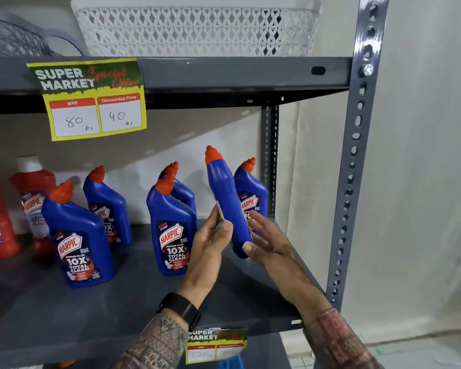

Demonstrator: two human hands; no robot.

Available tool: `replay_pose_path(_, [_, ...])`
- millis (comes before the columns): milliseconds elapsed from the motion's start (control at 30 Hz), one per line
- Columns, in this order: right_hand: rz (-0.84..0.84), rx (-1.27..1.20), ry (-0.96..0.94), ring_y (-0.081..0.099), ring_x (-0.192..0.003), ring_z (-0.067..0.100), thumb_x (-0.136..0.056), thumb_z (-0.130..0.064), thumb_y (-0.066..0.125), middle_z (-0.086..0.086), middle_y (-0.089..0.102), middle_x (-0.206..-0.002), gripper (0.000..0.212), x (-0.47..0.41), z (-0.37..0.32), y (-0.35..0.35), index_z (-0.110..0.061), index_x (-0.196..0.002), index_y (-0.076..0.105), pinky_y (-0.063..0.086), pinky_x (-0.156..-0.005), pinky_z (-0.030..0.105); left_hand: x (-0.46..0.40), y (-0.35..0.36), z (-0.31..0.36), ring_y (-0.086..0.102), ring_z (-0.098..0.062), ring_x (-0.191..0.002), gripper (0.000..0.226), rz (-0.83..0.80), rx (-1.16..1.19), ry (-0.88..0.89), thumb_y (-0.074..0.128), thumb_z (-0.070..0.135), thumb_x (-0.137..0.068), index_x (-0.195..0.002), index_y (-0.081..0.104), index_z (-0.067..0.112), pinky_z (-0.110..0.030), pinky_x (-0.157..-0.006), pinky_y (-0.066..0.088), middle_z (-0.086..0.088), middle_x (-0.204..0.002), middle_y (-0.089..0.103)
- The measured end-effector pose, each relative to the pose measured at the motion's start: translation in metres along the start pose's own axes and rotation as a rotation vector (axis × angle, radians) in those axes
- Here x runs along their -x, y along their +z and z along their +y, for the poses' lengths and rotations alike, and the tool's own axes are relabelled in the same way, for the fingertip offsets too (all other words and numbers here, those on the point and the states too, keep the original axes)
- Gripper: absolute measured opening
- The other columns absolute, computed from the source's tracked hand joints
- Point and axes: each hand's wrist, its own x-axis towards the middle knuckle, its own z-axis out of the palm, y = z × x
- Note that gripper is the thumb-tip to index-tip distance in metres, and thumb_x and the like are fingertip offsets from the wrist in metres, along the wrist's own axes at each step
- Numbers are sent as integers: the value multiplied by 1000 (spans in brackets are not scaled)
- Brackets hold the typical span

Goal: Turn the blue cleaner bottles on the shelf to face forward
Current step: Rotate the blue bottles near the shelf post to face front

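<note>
Several blue cleaner bottles with orange-red caps stand on the grey shelf (133, 296). One blue bottle (225, 198) is lifted off the shelf and turned edge-on, its label facing sideways. My left hand (210, 242) grips its left side at the label and my right hand (266, 239) holds its base and right side. Behind it at the far right stands a labelled bottle (252, 191), facing forward. A front-facing bottle (172, 227) stands just left of my left hand, another (182, 191) behind it. Two more bottles (76, 235) (108, 203) stand further left, labels forward.
Red cleaner bottles (33, 193) stand at the shelf's left end. A price tag (91, 98) hangs from the shelf above, which carries a white basket (197, 27). The perforated grey upright (354, 166) borders the right side; a second tag (216, 344) is on the front edge.
</note>
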Motion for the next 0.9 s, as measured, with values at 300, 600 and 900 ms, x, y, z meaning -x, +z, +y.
replay_pose_path(300, [202,-29,-19,65,-120,25,-59,-19,95,5,61,-134,95,-7,7,4,-28,-143,53,64,-86,42,-1,3,-5,74,-12,-115,46,-14,-81,-61,64,45,-99,-140,60,25,-20,-88,59,7,-122,77])
replay_pose_path(600, [230,54,-10,60,-129,22,-95,-22,72,4,61,-139,61,-10,12,-2,-26,-150,48,58,-100,48,1,2,-5,73,-13,-117,35,26,-149,-25,57,28,-107,-141,59,21,-27,-94,59,4,-122,77])
replay_pose_path(900, [435,298,-37,72,-100,11,-74,-20,92,-4,74,-110,60,-14,17,-2,-19,-126,61,62,-83,32,-2,4,-6,61,11,-117,58,-31,-372,-60,60,33,-105,-155,35,47,-11,-90,50,15,-139,59])
